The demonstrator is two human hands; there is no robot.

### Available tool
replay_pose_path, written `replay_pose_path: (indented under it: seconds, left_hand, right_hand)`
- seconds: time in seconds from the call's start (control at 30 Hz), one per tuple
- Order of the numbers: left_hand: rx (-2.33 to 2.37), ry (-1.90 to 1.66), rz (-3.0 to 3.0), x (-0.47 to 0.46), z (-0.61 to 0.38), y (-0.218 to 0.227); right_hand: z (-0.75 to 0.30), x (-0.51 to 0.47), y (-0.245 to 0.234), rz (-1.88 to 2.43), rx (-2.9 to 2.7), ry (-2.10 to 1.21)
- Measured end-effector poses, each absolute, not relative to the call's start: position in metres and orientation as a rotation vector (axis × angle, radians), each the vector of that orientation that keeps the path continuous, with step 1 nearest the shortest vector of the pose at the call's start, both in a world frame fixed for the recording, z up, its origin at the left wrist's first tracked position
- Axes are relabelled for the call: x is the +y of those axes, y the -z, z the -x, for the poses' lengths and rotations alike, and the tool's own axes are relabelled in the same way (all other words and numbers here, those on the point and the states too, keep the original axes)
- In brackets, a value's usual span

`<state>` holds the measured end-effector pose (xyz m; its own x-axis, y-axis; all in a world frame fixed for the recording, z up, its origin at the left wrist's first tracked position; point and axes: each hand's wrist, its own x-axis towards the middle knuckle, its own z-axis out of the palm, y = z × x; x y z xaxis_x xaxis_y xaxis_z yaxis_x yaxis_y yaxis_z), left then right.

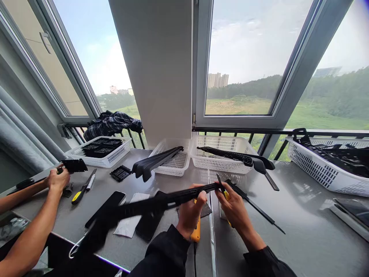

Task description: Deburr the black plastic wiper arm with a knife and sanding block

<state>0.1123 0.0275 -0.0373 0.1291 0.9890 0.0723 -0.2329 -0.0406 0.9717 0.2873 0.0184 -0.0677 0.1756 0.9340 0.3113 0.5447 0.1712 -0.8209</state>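
My left hand [190,213] is wrapped around a long black plastic part [138,207], which slants across in front of me, its near end blurred at lower left. Between the fingers of my right hand [235,206] is a knife with a yellow handle [227,196], its dark blade pointing up against the part's far end. Most of the handle is hidden by my fingers. Beneath my left hand lies an orange-yellow corded tool [196,231]. Just beyond my right hand, a thin black strip-like part [256,207] rests on the metal table [300,215].
White baskets [173,173] line the window side, holding or supporting black parts. Phones [105,209] and white paper [127,227] lie left of centre. At left, another person's hands [57,179] hold a black piece [75,165] near a yellow-black knife [82,190].
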Motion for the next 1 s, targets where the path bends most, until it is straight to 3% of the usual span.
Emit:
replay_pose_path:
  seconds: [0.27,0.5,1.0]
  left_hand:
    - [1.021,-1.452,-0.961,0.057,-0.139,0.046]
    - [0.966,-1.393,-1.031,0.074,-0.121,0.072]
    - [0.751,-1.312,-0.966,0.095,-0.089,0.065]
  right_hand:
    - [-0.271,0.015,0.067,1.492,-1.538,-0.475]
    - [-0.266,0.013,0.073,1.607,-1.741,-0.538]
    - [-0.267,-0.002,0.056,1.427,-1.958,-0.816]
